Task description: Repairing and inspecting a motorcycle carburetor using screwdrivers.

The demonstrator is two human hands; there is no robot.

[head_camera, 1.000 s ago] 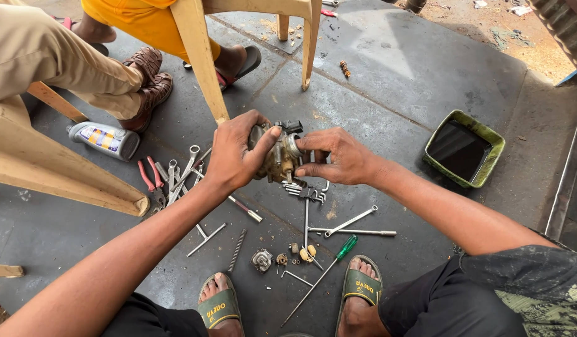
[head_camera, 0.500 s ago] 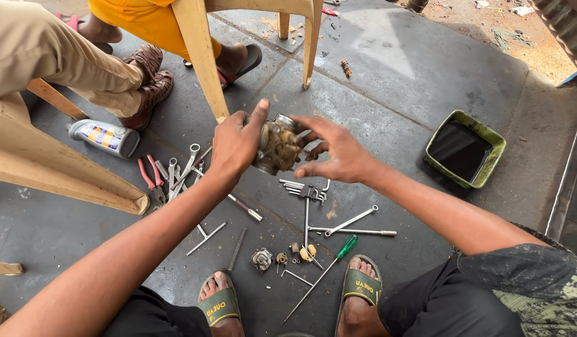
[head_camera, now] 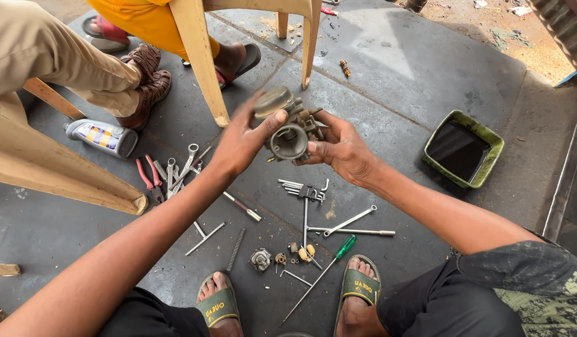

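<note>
At the bottom of the frame a green-handled screwdriver [head_camera: 335, 261] is lying between the person's sandalled feet. Above it, at centre, the left hand [head_camera: 241, 142] and right hand [head_camera: 339, 148] are both gripping a grimy metal carburetor [head_camera: 288, 125], fingers curled around it. Farther right a green tray [head_camera: 464, 148] is sitting on the floor.

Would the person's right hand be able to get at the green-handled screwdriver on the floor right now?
Probably not at once: the right hand and left hand both hold the carburetor. The green-handled screwdriver lies uncovered between the person's feet.
</note>
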